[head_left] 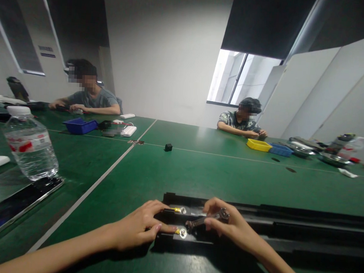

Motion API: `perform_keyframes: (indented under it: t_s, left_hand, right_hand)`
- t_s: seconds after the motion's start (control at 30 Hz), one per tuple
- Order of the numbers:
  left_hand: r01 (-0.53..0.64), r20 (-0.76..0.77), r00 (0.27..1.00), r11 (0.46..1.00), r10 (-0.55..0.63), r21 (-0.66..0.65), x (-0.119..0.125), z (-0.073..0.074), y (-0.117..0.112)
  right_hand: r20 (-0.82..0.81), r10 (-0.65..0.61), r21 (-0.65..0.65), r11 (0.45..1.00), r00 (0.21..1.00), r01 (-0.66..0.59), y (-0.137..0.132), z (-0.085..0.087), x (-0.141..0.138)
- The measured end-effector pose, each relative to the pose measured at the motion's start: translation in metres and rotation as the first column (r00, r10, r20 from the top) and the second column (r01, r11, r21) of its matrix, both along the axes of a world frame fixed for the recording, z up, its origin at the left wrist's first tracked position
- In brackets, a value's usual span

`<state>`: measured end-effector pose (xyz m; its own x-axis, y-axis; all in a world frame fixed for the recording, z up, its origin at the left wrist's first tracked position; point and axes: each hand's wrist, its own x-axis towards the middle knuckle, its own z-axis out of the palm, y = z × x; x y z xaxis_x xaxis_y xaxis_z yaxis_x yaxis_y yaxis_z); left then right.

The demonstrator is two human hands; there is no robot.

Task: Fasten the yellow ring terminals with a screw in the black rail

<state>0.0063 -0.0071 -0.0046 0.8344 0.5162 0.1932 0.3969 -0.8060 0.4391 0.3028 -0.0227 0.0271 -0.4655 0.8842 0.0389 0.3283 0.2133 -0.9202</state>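
Fingers of your right hand (pixel 234 227) grip a wrench (pixel 198 222) by its shank, thumb on the near side. Your left hand (pixel 139 223) is spread, not clenched: its index finger extends to the near yellow sleeve (pixel 178 231), while other fingers reach the cable of the far yellow sleeve (pixel 176 210). Whether they pinch or only press, cannot tell.

Progress: both sleeves end at silvery fasteners, the far fastener (pixel 183 210) and the near fastener (pixel 183 233), so placement there appears done. Tightness of either cannot be read. Judging by the wrench's position, work at the near one looks unfinished.

Orientation: the wrench lies over the left part of a black channel (pixel 301 230), in front of you on the desk (pixel 132 178). Its long axis runs left to right, slightly slanted; the left end points toward the near fastener, just beside it, contact unclear. Its right end points right and a little far. The channel's long axis also runs left to right, continuing to the right edge of view.
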Motion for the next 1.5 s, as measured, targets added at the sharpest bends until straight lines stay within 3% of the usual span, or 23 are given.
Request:
perform_keyframes:
  t_s: [0.67,1.5]
  left_hand:
    - [-0.008,-0.009,1.0,1.0,0.008,-0.014,-0.0004,-0.0003,0.0002]
    - [-0.002,-0.016,1.0,1.0,0.002,-0.015,0.0006,0.0024,-0.001]
  right_hand:
    - [-0.149,-0.001,-0.072,0.997,0.989,-0.01,0.0054,-0.0073,0.004]
    - [-0.067,-0.027,-0.071,0.997,0.997,0.022,0.0051,-0.0039,-0.0005]
